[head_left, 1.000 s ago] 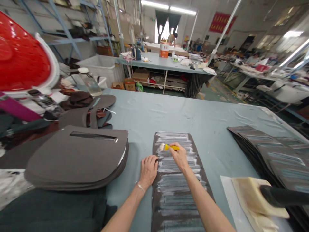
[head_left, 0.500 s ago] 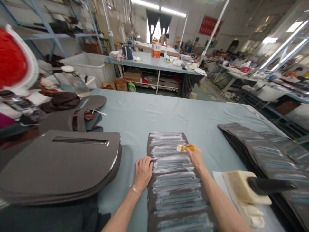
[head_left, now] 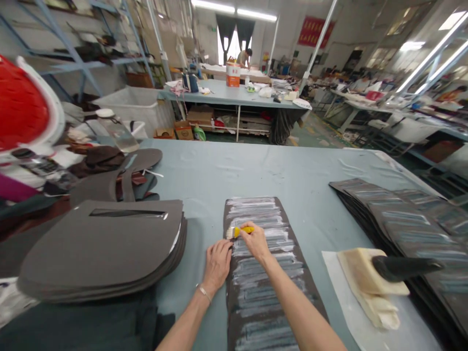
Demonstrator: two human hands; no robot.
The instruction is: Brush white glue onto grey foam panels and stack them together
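- Beyond the dark panel [head_left: 254, 280], to its far left: a jar [head_left: 122, 136] with a white lid; its lower part appears to hold a clear liquid.
- Farther beyond the panel, on the same side: a pale bin [head_left: 141, 105], contents not discernible.
- Well beyond the panel, on a second table [head_left: 215, 95]: an orange-and-white bucket [head_left: 233, 75], interior hidden.
- Right of the panel: a cream-coloured object [head_left: 360, 270] with a black handle, on a white sheet [head_left: 349, 309]; whether it is hollow cannot be told.
- Across the panel's far half: the right hand [head_left: 255, 242], pinching the yellow handle of a brush [head_left: 235, 232]. The brush points left from the fingers, its pale bristles over the panel's left margin.
- At the panel's left edge: the left hand [head_left: 218, 261], laid palm down, fingers close together, fingertips at the edge, just nearer than the bristles.
- Panel surface: whitish streaks crosswise, dark margins.
- Left of the panel: stacked grey pieces [head_left: 106, 253]; right of it, a stack of streaked dark pieces [head_left: 395, 214].
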